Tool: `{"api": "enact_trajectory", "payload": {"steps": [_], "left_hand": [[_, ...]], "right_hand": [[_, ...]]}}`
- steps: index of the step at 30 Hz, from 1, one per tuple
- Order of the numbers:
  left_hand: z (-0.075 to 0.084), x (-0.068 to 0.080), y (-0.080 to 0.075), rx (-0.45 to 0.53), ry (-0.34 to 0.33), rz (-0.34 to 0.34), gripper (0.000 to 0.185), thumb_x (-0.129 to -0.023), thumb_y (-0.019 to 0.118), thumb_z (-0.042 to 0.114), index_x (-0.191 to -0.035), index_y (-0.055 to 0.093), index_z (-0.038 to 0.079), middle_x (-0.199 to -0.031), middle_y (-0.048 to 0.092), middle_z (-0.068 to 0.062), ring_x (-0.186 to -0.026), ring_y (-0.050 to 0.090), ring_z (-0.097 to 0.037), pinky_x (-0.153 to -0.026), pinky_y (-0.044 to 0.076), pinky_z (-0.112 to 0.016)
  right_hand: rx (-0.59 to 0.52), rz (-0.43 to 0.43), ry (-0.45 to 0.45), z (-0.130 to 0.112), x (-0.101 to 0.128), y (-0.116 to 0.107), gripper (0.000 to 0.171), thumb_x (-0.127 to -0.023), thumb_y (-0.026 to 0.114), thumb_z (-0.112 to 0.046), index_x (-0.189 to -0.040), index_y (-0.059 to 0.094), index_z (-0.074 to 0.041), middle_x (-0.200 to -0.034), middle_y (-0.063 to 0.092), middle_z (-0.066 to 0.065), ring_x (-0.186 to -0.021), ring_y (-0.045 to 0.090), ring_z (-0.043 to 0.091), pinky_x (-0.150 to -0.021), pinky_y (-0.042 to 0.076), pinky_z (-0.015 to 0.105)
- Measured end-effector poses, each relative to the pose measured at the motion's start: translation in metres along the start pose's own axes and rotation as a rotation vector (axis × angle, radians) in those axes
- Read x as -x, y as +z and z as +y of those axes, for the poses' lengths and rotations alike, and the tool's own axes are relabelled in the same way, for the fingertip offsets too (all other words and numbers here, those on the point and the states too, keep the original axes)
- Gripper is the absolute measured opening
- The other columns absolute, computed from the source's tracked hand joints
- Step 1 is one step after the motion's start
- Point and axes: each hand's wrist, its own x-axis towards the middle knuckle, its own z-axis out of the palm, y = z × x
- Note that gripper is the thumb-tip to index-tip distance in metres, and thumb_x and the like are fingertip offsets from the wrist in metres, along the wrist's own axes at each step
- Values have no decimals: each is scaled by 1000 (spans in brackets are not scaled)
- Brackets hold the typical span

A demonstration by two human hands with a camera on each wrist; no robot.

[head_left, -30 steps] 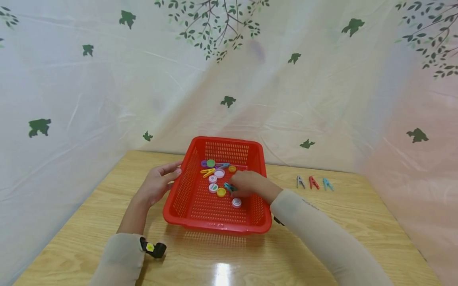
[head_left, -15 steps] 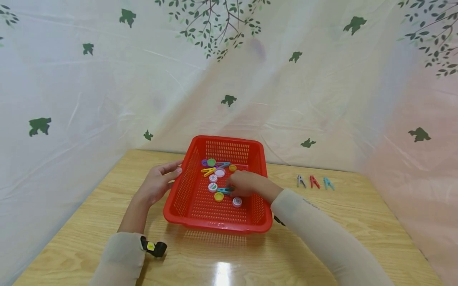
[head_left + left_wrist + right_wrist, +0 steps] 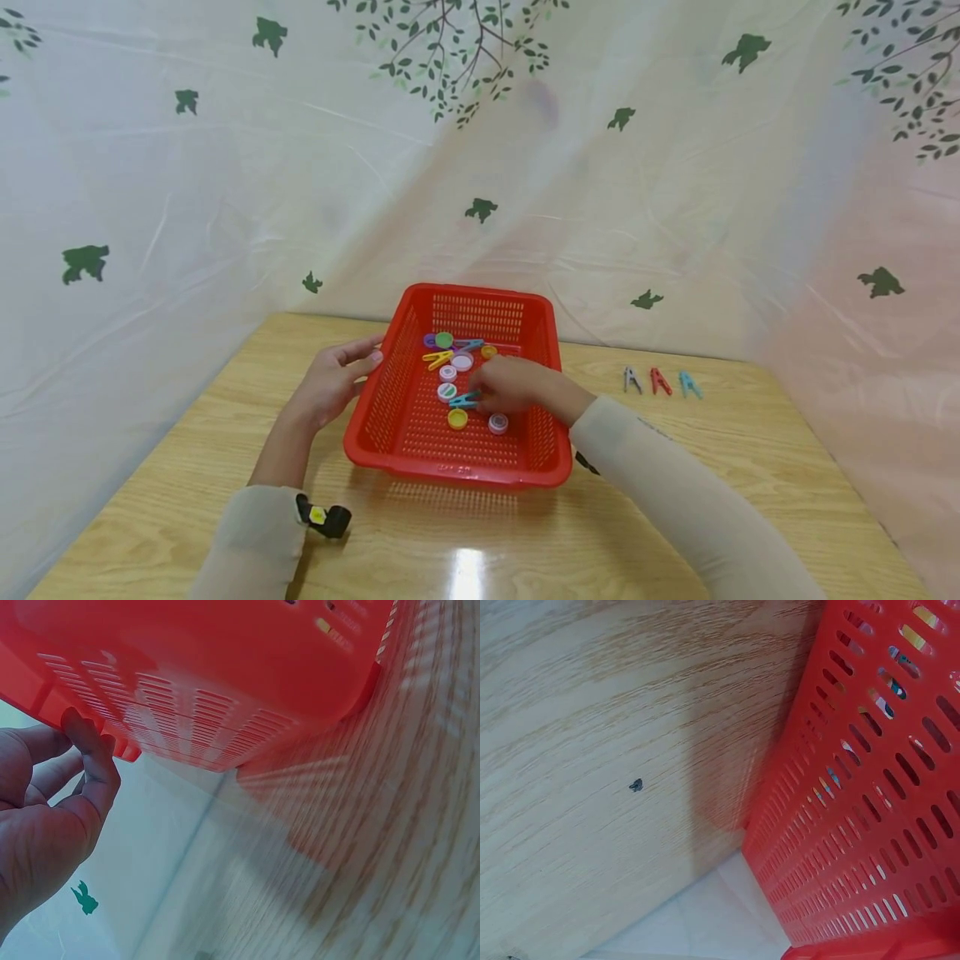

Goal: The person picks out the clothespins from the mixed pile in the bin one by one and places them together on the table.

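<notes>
Right hand is pinching the teal clothespin inside the red basket among bottle caps, left hand is bracing the basket's left rim with relaxed fingers (pin looks light, stiff, slick plastic; best grabbed by its tail levers).

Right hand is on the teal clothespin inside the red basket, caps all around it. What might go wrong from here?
1. The teal clothespin lies touching or nearly touching the yellow cap and a white cap; lifting it may drag or flip them.
2. The right hand seems to hold only its end, so the grip may slip.
3. The left hand only rests on the red basket rim; the basket may slide.
</notes>
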Motion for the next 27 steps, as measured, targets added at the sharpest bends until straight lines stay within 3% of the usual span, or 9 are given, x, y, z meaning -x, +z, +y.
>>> {"api": "enact_trajectory", "payload": {"steps": [7,17,27], "left_hand": [[3,-2,2,-1,1,-6,49,-103,62,22,-150,53,12,-147,55,-15,-124,61,-31,-94,58,-37],[4,0,2,-3,1,-9,49,-104,62,22,-151,52,12,-148,54,-15,-124,61,-31,-94,58,-38],[2,1,1,-5,-12,3,50,-103,63,23,-151,52,13,-149,53,-14,-123,61,-29,-94,57,-37]], "right_hand": [[-37,62,16,0,5,-3,26,-94,77,-28,-119,75,-21,-109,73,-8,-87,64,10,-91,58,32],[-50,86,33,-5,10,-8,35,-93,78,-29,-126,74,-20,-114,73,-6,-90,64,10,-91,57,29],[4,142,22,-5,12,-15,38,-94,77,-28,-130,71,-17,-121,73,-1,-106,68,15,-98,56,37]]}}
